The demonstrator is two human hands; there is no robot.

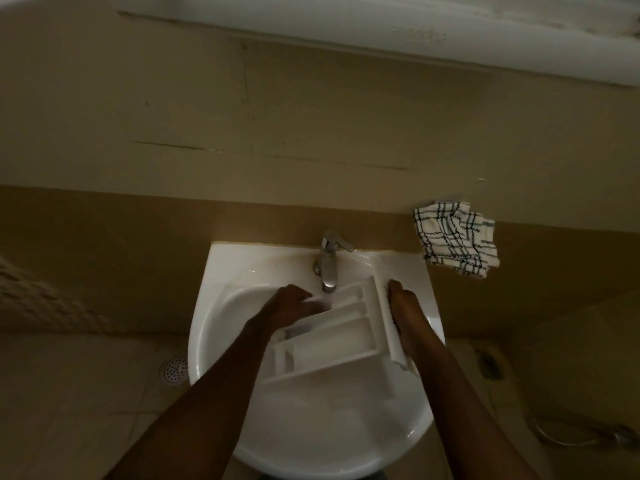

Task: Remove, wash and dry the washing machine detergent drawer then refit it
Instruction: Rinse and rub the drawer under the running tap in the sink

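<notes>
Head view: over the sink (221, 271), beneath the tap (327, 263), left hand (292, 306) fingers clamp the detergent drawer (332, 336), right hand (405, 313) fingers wrapped round its front panel.

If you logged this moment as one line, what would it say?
stage: washing | detergent drawer over sink, under tap | left hand inside drawer | right hand grips front panel | towel unused

A home bathroom: white wall-hung basin (221, 327), chrome tap (327, 263), tiled floor (69, 393) with a drain (174, 370).
</notes>
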